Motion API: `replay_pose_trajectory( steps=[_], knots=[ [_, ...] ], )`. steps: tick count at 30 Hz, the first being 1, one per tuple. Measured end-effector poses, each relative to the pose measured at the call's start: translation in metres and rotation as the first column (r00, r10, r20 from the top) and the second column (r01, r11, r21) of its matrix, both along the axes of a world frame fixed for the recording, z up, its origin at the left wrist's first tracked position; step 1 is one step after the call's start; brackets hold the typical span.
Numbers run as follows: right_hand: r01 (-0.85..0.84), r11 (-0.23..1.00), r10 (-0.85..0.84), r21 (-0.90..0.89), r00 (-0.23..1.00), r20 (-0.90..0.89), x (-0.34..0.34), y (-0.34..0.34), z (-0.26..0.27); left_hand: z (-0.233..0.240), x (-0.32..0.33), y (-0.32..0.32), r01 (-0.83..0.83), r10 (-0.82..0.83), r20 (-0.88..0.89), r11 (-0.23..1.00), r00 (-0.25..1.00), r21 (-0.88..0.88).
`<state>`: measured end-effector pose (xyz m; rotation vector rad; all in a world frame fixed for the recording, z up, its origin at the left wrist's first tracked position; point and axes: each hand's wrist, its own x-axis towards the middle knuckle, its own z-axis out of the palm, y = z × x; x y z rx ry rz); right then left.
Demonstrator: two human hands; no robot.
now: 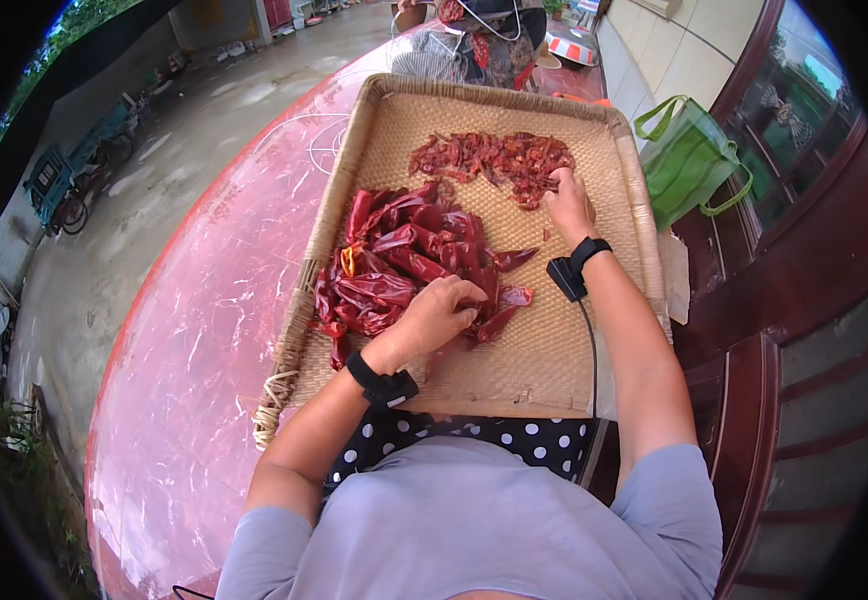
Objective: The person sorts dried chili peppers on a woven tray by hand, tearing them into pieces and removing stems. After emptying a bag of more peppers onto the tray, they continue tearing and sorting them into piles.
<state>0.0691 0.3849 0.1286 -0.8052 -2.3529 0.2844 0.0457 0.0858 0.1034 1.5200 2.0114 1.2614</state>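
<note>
A woven winnowing basket with a bound rim lies before me. Dried red chili peppers, large and glossy, are heaped on its left half. My left hand rests at the heap's near right edge, fingers curled down at the peppers; whether it grips one is hidden. Farther back lies a flatter pile of darker red chili pieces. At its right end is my right hand, fingertips touching the pieces; what they pinch cannot be made out. A few single peppers lie between the two piles and near my left hand.
A green bag stands right of the basket, beside a dark red door frame. Another person is beyond the basket's far rim. White cord loops on the pink tiled surface at left. A black cable hangs from my right wrist strap.
</note>
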Motion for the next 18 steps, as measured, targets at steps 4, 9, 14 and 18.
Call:
replay_pose_trajectory(
  steps=[4, 9, 14, 18],
  knots=[
    [-0.354, 0.870, 0.410, -0.343, 0.906, 0.105, 0.014, -0.014, -0.004, -0.013, -0.004, -0.003, -0.069, 0.070, -0.034, 0.997, 0.997, 0.039],
    [-0.472, 0.880, 0.456, -0.057, 0.803, 0.385, 0.056, -0.068, -0.021, -0.019, -0.007, -0.006, -0.110, 0.110, 0.011, 0.994, 0.994, -0.017],
    [-0.389, 0.921, 0.383, -0.035, 0.883, 0.271, 0.080, -0.073, -0.040, -0.013, 0.000, -0.001, -0.127, 0.147, 0.254, 0.988, 0.956, -0.092],
    [-0.343, 0.911, 0.389, -0.229, 0.899, 0.202, 0.084, -0.070, -0.037, -0.012, 0.005, -0.002, -0.187, 0.210, 0.329, 0.977, 0.921, -0.102]
  ],
)
